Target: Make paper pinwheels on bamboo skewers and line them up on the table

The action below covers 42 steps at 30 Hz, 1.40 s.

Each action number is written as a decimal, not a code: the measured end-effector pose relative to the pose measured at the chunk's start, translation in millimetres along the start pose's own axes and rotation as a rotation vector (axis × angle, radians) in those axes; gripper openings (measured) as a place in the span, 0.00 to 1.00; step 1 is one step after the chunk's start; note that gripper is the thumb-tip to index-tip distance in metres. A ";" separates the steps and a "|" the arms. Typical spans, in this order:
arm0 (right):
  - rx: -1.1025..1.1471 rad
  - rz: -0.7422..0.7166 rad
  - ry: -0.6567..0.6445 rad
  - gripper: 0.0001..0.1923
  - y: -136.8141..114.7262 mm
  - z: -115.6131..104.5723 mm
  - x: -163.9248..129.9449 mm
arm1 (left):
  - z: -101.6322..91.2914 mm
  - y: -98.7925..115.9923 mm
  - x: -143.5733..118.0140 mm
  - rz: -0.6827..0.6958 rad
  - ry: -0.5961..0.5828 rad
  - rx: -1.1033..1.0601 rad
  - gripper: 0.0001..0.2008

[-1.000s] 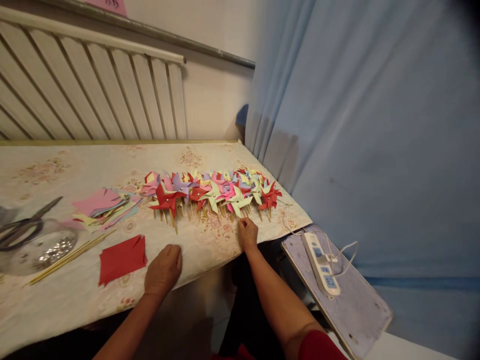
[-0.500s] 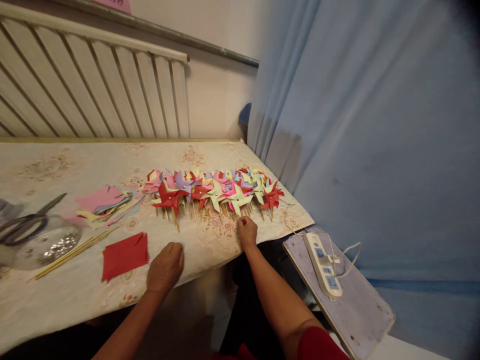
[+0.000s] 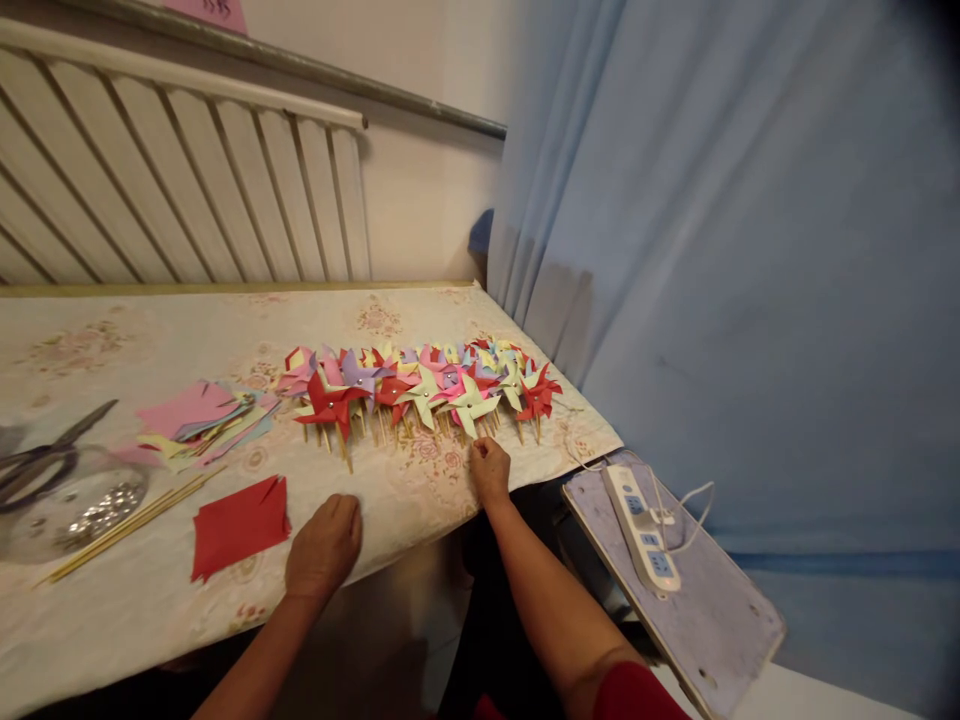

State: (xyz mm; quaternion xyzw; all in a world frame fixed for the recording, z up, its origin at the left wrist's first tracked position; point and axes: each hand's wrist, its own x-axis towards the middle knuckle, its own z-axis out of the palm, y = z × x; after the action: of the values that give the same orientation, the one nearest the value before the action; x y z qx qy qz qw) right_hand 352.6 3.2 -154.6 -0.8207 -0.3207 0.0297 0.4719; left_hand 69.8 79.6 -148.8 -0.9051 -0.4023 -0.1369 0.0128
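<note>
My right hand (image 3: 491,470) is closed at the table's front edge, fingertips pinched at the foot of a pale green paper pinwheel (image 3: 471,404), seemingly on its thin stick. Behind and beside that pinwheel lie many others in red, pink, purple and yellow, in overlapping rows with their sticks toward me; a red pinwheel (image 3: 330,402) is at the near left. My left hand (image 3: 324,545) rests on the cloth as a loose fist, knuckles up, with nothing showing in it. Just left of it lies a stack of notched red paper squares (image 3: 241,527).
Farther left are loose coloured paper squares (image 3: 187,408), thin wooden sticks (image 3: 135,522), a clear container of shiny metal pins (image 3: 105,515) and dark-handled scissors (image 3: 56,450). A power strip (image 3: 641,530) sits on a stool (image 3: 720,610) at right, beside a blue curtain (image 3: 750,300).
The view has turned slightly, so everything sits a little farther left in the picture. Both hands keep the same pose and place on the table.
</note>
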 end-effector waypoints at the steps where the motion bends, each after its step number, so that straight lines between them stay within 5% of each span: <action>1: 0.002 -0.002 0.001 0.08 0.1 -0.2 -0.3 | 0.6 -0.4 0.0 0.007 0.004 0.009 0.13; 13: 0.088 -0.048 0.008 0.09 -6.9 3.2 -28.4 | -0.5 1.2 -1.0 -0.008 -0.017 0.034 0.12; 28: 0.099 -0.140 -0.093 0.09 -70.1 76.4 -59.3 | 2.3 4.1 -3.0 -0.022 -0.006 0.008 0.11; 42: 0.018 -0.085 -0.122 0.09 -87.2 95.2 -50.2 | 2.8 5.6 -4.0 -0.037 -0.016 0.022 0.11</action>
State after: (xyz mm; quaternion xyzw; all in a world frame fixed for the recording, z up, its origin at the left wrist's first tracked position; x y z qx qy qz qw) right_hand 235.9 77.8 -150.7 -0.7988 -0.3832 0.0623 0.4595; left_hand 72.0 73.3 -152.1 -0.8983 -0.4208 -0.1254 0.0170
